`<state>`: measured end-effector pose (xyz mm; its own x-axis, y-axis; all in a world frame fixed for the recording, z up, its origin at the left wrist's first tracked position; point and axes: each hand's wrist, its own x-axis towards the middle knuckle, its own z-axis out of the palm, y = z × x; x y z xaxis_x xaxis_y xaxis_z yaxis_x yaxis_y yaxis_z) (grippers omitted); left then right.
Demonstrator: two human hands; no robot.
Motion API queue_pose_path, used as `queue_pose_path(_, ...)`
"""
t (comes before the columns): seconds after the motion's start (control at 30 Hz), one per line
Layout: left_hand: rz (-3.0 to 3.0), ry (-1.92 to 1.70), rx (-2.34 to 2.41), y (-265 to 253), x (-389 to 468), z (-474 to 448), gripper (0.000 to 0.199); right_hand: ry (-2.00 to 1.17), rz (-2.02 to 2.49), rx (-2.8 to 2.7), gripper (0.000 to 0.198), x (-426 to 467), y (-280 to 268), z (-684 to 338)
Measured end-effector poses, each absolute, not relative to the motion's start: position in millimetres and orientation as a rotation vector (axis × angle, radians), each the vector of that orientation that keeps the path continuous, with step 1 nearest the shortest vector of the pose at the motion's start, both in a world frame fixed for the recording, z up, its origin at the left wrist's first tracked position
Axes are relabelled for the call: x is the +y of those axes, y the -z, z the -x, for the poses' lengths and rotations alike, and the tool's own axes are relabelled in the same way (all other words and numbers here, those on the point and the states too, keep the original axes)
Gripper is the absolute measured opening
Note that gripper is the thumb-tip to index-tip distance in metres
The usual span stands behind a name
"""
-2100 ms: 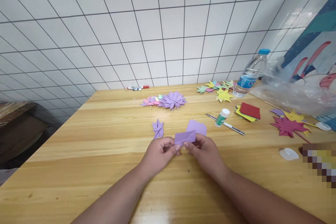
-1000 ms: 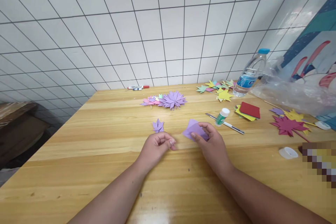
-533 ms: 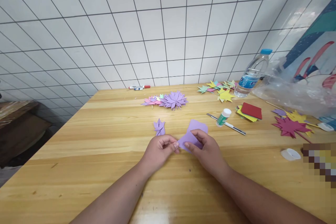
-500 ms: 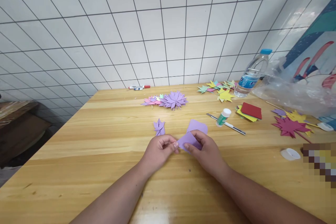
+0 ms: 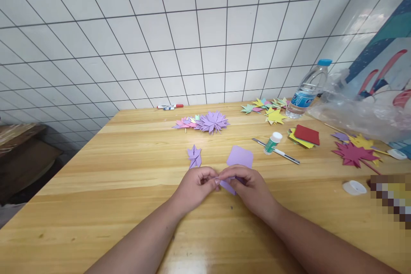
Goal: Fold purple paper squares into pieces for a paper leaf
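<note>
Between my two hands is a small piece of purple paper [image 5: 228, 186], partly hidden by the fingers. My left hand [image 5: 199, 186] pinches its left corner between thumb and fingertips. My right hand [image 5: 248, 184] grips the paper from the other side, its fingertips bent over the top edge near the left thumb. Just beyond the right hand lies a flat purple paper square [image 5: 240, 156] with rounded corners. Past my left hand rests a folded purple paper piece [image 5: 194, 156] with pointed tips.
A glue stick [image 5: 273, 143] stands by a craft knife [image 5: 282, 155]. Farther right are a paper stack [image 5: 307, 135], a white cap [image 5: 354, 187] and a dark red paper leaf [image 5: 355, 154]. A purple paper flower [image 5: 213, 122], markers [image 5: 170, 106] and a water bottle [image 5: 303, 94] are near the wall.
My right fingers have moved left along the paper's top edge, close to my left fingertips. Less of the held paper shows, and more of the flat square behind is uncovered.
</note>
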<state>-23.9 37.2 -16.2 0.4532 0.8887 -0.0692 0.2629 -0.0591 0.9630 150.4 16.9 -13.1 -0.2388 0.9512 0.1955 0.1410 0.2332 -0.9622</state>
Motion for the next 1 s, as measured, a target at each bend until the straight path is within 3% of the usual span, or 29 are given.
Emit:
queue_pose_path(0.4,-1.558,-0.683,0.935,7.7,39.6,27.0,0.031,-1.008,1.03,-1.577,0.019,19.3,16.4,-151.6)
queue_pose_path(0.63,-1.586,-0.704,1.014,11.5,38.9,24.8,0.026,-1.196,1.111,-1.451,0.036,15.6,15.0,-153.6)
queue_pose_path(0.83,-1.651,-0.689,1.047,9.3,36.1,23.9,0.025,-1.09,1.316,-1.542,0.018,15.9,14.0,-149.7)
queue_pose_path(1.0,-1.632,-0.752,1.028,7.4,36.0,25.4,0.034,-1.025,1.349,-1.568,0.019,16.7,13.8,-149.3)
